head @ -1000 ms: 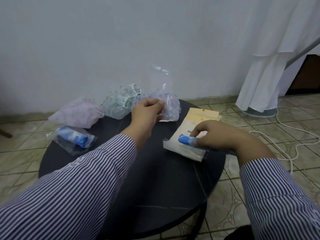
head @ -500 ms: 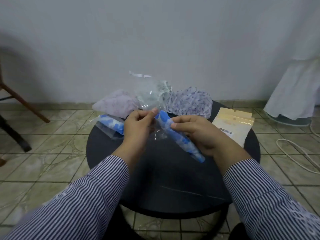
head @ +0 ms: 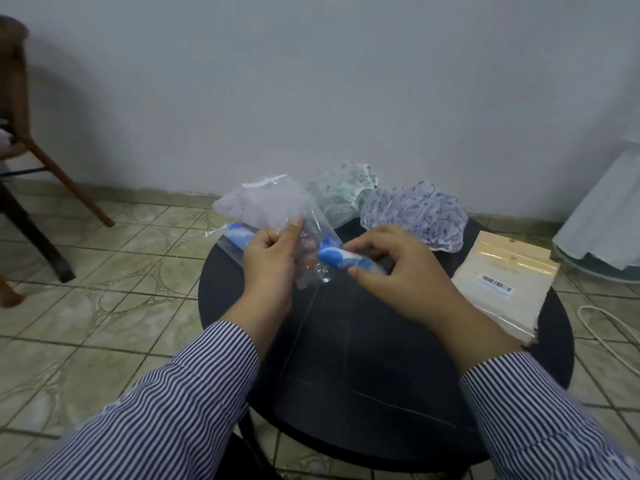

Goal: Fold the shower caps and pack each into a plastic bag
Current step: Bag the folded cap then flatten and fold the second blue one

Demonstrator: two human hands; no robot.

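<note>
Above the round black table (head: 381,358), my left hand (head: 273,265) pinches a clear plastic bag (head: 311,233) that stands up from its fingers. My right hand (head: 398,268) grips a folded blue-and-white shower cap (head: 337,257), rolled into a tube, with its left end at the bag's lower part. Whether the tip is inside the bag I cannot tell. Behind my left hand lies a packed bag with a blue cap (head: 235,235). At the back of the table sit a pink cap (head: 256,206), a green-patterned cap (head: 343,192) and a purple-patterned cap (head: 419,213).
A cream packet of bags with a barcode label (head: 502,282) lies on the table's right side. A wooden chair (head: 31,147) stands at the far left on the tiled floor. White cloth over a fan base (head: 602,216) and a white cable (head: 609,327) are at the right.
My right hand lifted the rolled blue cap off the cream packet and brought it to the clear bag held by my left hand. The cap's end is now at the bag.
</note>
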